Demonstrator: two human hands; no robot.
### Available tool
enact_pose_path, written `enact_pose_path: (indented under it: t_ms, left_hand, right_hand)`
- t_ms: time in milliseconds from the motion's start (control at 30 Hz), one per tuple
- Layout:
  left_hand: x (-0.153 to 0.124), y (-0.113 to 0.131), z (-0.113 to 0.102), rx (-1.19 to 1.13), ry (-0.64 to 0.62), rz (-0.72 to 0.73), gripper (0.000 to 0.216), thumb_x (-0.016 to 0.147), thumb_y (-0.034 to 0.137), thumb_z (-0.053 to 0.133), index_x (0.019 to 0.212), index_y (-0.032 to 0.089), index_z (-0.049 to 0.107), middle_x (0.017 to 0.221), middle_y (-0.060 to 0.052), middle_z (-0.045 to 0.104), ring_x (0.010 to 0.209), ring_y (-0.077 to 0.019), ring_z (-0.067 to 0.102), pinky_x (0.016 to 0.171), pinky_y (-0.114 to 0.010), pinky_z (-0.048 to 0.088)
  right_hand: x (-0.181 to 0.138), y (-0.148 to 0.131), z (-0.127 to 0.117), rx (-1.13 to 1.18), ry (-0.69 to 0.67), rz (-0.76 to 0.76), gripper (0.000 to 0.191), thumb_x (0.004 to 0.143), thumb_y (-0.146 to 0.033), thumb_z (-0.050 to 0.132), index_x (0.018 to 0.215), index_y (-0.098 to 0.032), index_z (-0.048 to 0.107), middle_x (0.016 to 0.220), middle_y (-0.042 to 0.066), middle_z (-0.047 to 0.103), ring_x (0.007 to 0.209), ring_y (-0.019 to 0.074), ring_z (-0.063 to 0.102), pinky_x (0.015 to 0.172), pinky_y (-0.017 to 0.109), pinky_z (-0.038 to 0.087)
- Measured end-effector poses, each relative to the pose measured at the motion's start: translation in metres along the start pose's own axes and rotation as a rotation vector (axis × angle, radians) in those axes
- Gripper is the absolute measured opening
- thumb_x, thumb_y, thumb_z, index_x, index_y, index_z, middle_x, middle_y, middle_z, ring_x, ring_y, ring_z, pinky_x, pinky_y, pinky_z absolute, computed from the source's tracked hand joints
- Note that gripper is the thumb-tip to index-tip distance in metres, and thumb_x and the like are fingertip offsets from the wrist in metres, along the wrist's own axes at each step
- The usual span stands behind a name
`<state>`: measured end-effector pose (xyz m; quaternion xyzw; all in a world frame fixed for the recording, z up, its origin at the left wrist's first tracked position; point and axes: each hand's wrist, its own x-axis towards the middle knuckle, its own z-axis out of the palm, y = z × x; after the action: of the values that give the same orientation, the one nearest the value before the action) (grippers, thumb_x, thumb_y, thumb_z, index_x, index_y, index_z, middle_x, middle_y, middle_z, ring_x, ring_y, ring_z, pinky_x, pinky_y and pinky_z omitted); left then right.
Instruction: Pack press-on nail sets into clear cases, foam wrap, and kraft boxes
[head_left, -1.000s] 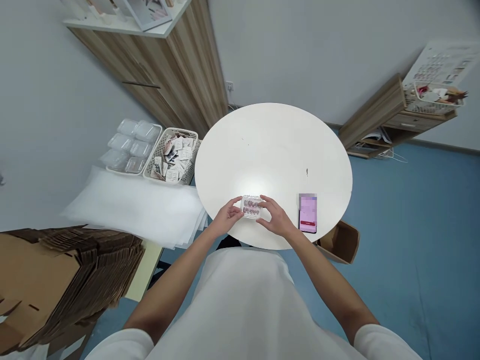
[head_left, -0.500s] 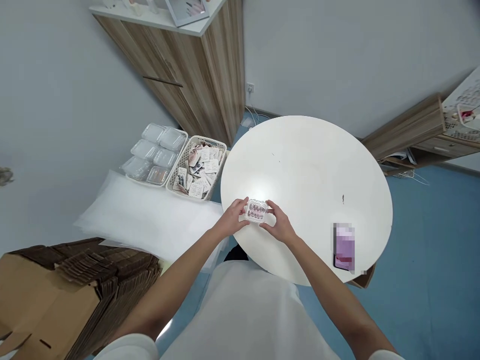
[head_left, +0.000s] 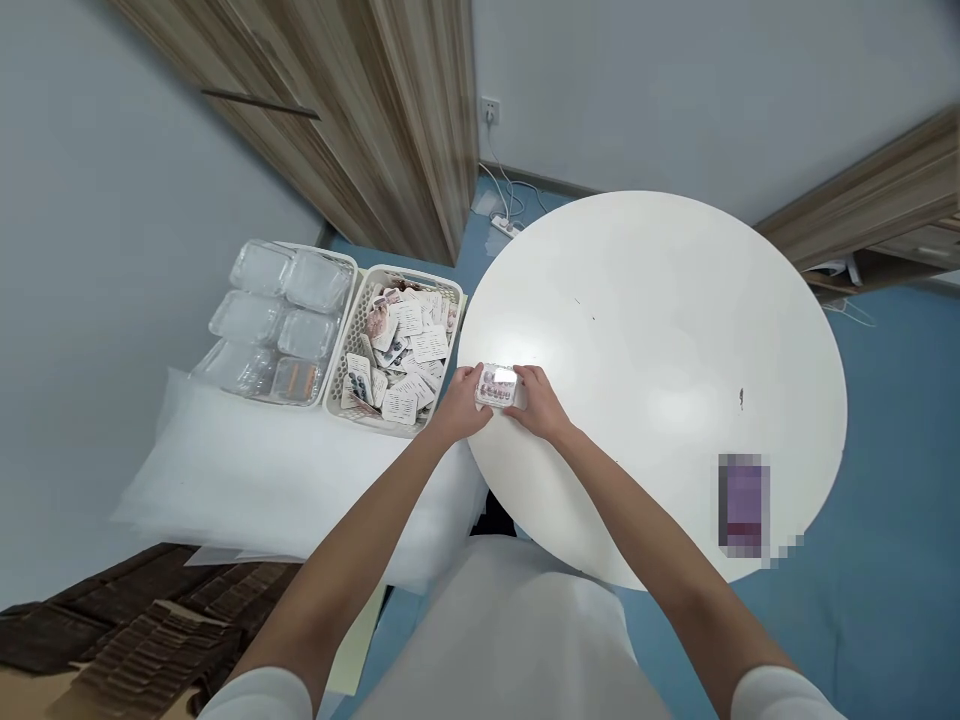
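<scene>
Between both hands, over the near left part of the round white table (head_left: 645, 290), is a small clear plastic box (head_left: 496, 386) with two rows of pinkish press-on nails inside. My left hand (head_left: 459, 403) grips its left side, fingers at the far edge and thumb at the near edge. On the right side my right hand (head_left: 541, 402) holds it the same way. Glare covers part of the lid, and the box looks shut. Left of the hands stands a white basket (head_left: 457, 330) full of printed cards.
Another basket (head_left: 343, 330) holds stacked clear plastic boxes (head_left: 247, 318). White sheets (head_left: 247, 470) lie in front of the baskets, with flattened cardboard boxes (head_left: 142, 640) below. A blurred purple phone-like object (head_left: 744, 505) rests at the table's right. Cables (head_left: 512, 195) run along the floor behind.
My view has dropped and turned toward the left, so the table and baskets look larger. Both hands keep hold of the clear box, whose lid now catches a bright reflection.
</scene>
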<state>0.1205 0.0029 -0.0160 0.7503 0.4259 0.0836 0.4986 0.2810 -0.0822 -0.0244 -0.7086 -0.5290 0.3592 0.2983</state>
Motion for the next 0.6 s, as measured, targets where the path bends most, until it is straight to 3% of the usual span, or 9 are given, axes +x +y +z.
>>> enact_pose_path:
  t_ms: [267,600]
  left_hand:
    - [0.0083,-0.0023,0.0009,0.145,-0.02,-0.019,0.074,0.064,0.014,0.054,0.132,0.018,0.027,0.118,-0.011,0.035,0.105,-0.0251,0.044,0.087,-0.036,0.039]
    - [0.0069,-0.0072,0.006,0.149,0.03,0.013,0.074,0.067,0.016,0.05,0.133,0.019,0.019,0.117,-0.011,0.037,0.11,-0.0255,0.041,0.089,-0.041,0.038]
  right_hand:
    - [0.013,0.0027,0.0057,-0.127,-0.014,0.013,0.077,0.063,-0.025,0.064,0.129,-0.024,0.024,0.121,0.01,0.037,0.11,0.0275,0.038,0.09,0.045,0.036]
    - [0.0111,0.002,0.0074,-0.181,-0.014,0.0,0.086,0.062,-0.028,0.062,0.134,-0.021,0.014,0.124,0.012,0.034,0.113,0.0294,0.035,0.091,0.047,0.035]
